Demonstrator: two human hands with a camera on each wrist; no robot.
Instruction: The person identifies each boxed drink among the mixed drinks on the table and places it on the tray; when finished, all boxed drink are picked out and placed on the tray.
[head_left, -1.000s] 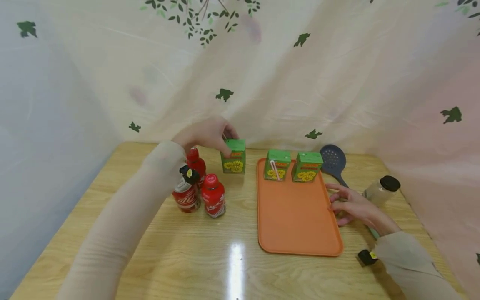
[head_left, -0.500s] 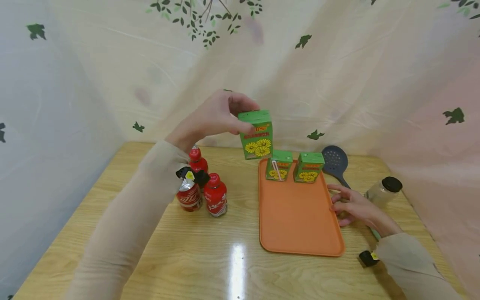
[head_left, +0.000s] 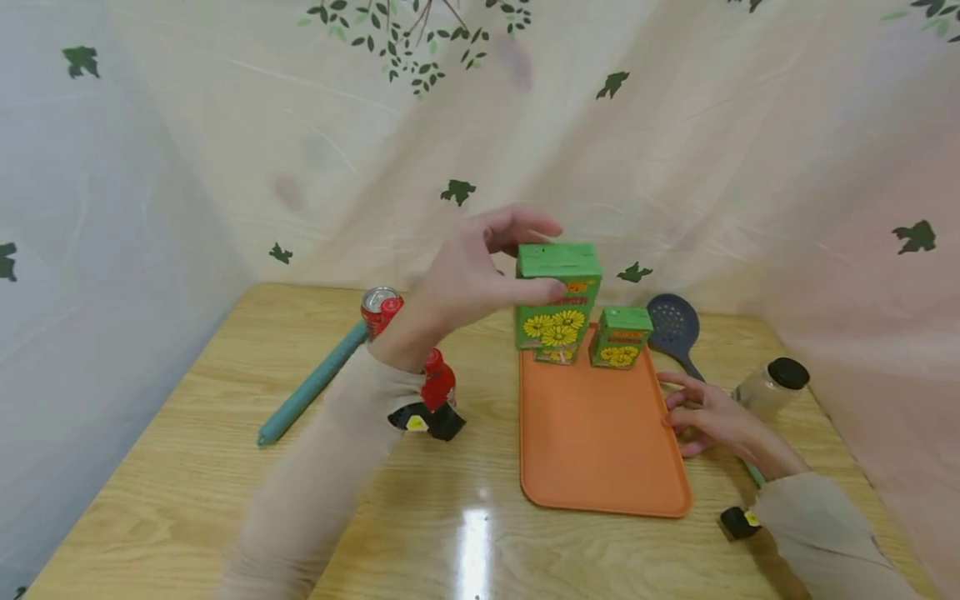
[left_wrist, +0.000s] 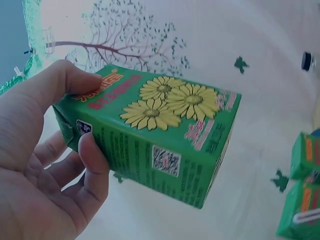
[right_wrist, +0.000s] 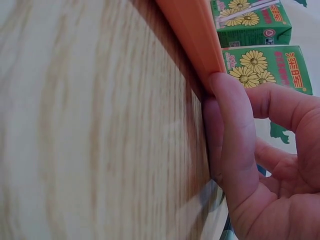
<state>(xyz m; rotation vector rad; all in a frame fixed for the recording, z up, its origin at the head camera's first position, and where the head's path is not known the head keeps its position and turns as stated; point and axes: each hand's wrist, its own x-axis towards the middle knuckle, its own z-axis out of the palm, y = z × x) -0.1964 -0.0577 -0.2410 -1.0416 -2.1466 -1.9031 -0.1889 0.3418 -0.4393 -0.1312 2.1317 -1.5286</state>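
My left hand (head_left: 480,279) grips a green drink carton (head_left: 558,321) with yellow flowers on it, thumb across its front and fingers behind. It is raised over the far left part of the orange tray (head_left: 600,450), overlapping another carton (head_left: 557,356) that stands there. In the left wrist view the held carton (left_wrist: 165,125) shows its flowers and a printed code on the side. A third carton (head_left: 621,337) stands at the tray's far right corner. My right hand (head_left: 712,417) holds the tray's right edge; in the right wrist view its fingertips are right at the rim (right_wrist: 197,40).
Behind my left forearm stand red bottles (head_left: 438,383) and a red can (head_left: 380,308), partly hidden. A teal rod (head_left: 311,383) lies left of them. On the right are a dark slotted skimmer (head_left: 675,325) and a jar with a black lid (head_left: 768,387). A printed cloth hangs behind.
My left hand has lifted the carton from the table beside the bottles and carried it right, over the tray. The teal rod has come into view. My right hand stays at the tray.
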